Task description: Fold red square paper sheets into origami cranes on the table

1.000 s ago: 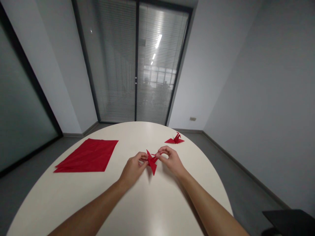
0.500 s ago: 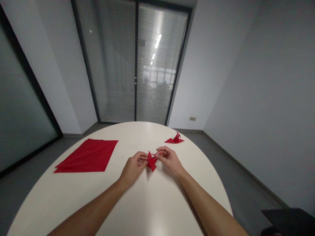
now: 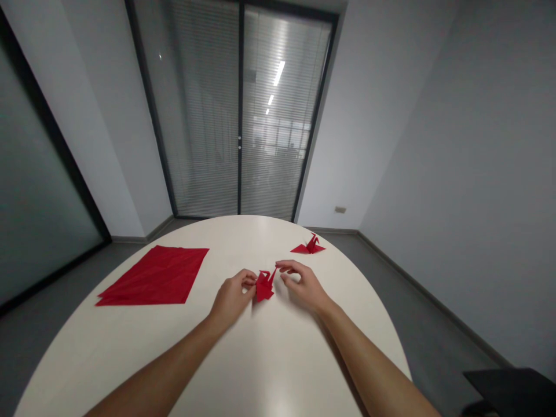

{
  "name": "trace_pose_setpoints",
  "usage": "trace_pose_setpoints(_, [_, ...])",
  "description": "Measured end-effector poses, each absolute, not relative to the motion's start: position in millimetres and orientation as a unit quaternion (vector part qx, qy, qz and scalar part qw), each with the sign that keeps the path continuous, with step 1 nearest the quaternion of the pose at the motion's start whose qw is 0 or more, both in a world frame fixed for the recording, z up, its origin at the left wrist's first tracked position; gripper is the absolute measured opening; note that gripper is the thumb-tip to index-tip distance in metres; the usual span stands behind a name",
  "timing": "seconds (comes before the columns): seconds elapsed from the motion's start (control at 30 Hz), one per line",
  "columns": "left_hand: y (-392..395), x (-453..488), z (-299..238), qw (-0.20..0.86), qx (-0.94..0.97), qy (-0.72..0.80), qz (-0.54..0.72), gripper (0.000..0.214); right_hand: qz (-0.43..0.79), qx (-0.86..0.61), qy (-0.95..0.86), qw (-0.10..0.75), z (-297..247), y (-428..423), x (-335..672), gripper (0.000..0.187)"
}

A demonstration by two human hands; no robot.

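A small red origami crane (image 3: 264,287) is pinched along its left side by my left hand (image 3: 233,295), just above the middle of the table. Its bent head and pointed tail stick upward. My right hand (image 3: 304,285) is just right of the crane, thumb and fingers apart with nothing between them; the fingertips are close to the tip of the tail. Farther back on the right, a second red paper crane (image 3: 311,245) sits with its wings spread.
Red square paper sheets (image 3: 154,278) lie in a stack on the left of the round white table (image 3: 260,359). Beyond the table is a glazed partition with blinds (image 3: 208,116). A black object (image 3: 515,389) shows at the lower right, beside the table.
My right hand has let go of the crane, its fingers spreading apart. The crane has shifted slightly left and turned in my left hand, and its head and tail now show clearly.
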State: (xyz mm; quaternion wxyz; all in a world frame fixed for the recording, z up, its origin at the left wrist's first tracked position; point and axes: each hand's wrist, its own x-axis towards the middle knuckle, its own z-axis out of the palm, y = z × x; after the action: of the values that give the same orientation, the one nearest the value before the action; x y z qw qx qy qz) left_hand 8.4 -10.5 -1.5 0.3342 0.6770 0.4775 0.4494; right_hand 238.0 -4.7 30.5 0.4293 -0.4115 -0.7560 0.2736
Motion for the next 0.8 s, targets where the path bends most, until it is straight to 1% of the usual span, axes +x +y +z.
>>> trace_pose_setpoints(0.17, [-18.1,6.3,11.3,0.28,0.725,0.487,0.398,0.012,0.276,-0.407,-0.757,0.43,34.3,-6.8,235.1,0.026])
trace_pose_setpoints(0.3, [-22.7,7.9,19.1,0.271,0.742,0.477,0.385,0.016,0.302,-0.392,-0.745,0.448,29.7,-4.0,230.8,0.021])
trace_pose_setpoints(0.4, [-21.8,8.0,18.2,0.269,0.751,0.468,0.38,0.021,0.311,-0.381,-0.741,0.457,27.0,-2.4,231.0,0.025])
trace_pose_setpoints(0.5, [-20.0,6.9,15.5,0.253,0.762,0.467,0.371,0.025,0.305,-0.381,-0.751,0.445,27.5,-2.4,233.3,0.028])
trace_pose_setpoints(0.67, [-20.3,6.2,14.5,0.242,0.765,0.47,0.368,0.027,0.274,-0.399,-0.763,0.429,31.3,-2.7,236.9,0.02])
trace_pose_setpoints(0.8, [-21.6,6.9,16.4,0.238,0.764,0.471,0.371,0.027,0.278,-0.397,-0.762,0.43,33.9,-2.5,238.9,0.016])
